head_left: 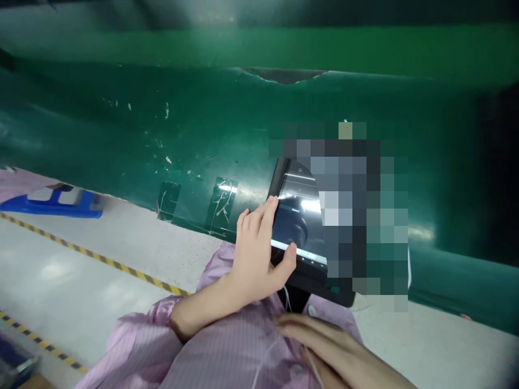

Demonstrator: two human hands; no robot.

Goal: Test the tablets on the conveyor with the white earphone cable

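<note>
While left hand (257, 259), fingers loosely spread, touches left edge of tablet (298, 222), right hand (324, 337) sits nearer, apart; grip unclear.

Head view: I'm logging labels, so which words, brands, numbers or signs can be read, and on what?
No text can be read.
Black rectangular device with a glossy screen: faint small marks, too small to read; part is pixelated.
Yellow-and-black striped floor tape: no lettering visible.
</note>
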